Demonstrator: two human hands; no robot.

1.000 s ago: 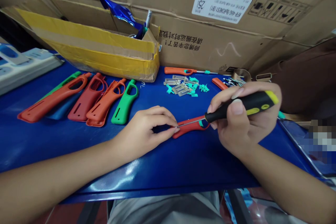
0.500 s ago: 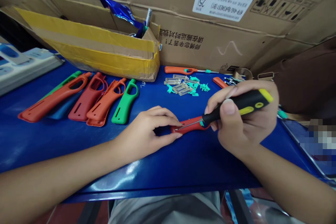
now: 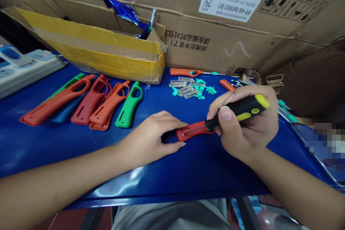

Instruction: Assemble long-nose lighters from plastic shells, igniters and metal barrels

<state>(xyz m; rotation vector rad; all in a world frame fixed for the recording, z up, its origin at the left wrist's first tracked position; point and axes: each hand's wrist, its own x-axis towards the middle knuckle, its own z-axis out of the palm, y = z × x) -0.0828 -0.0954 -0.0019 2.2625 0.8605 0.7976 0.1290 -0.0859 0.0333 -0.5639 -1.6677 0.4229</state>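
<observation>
A red plastic lighter casing point(image 3: 192, 132) lies on the blue tabletop between my hands. My left hand point(image 3: 153, 134) loosely brackets its left end, with fingertips on the far edge and the thumb by the near edge. In my right hand point(image 3: 249, 125), fingers wrap round a black and yellow screwdriver point(image 3: 239, 111). Its thin shaft slants left and down along the casing, the tip near the casing's left end. Whether the tip sits in a screw is too small to tell. My right fingers partly hide the casing's right end.
Several orange, red and green lighter casings point(image 3: 129, 106) lie at left. Clear tubes point(image 3: 185, 90) and teal pieces point(image 3: 211, 90) are heaped behind my hands, before an orange lighter point(image 3: 185, 72). A yellow-taped cardboard box point(image 3: 107, 54) and white power strip point(image 3: 29, 61) stand at left.
The screwdriver and my right hand have shifted slightly left, with the handle tilted a little lower. My left thumb has moved slightly away from the casing's near edge.
</observation>
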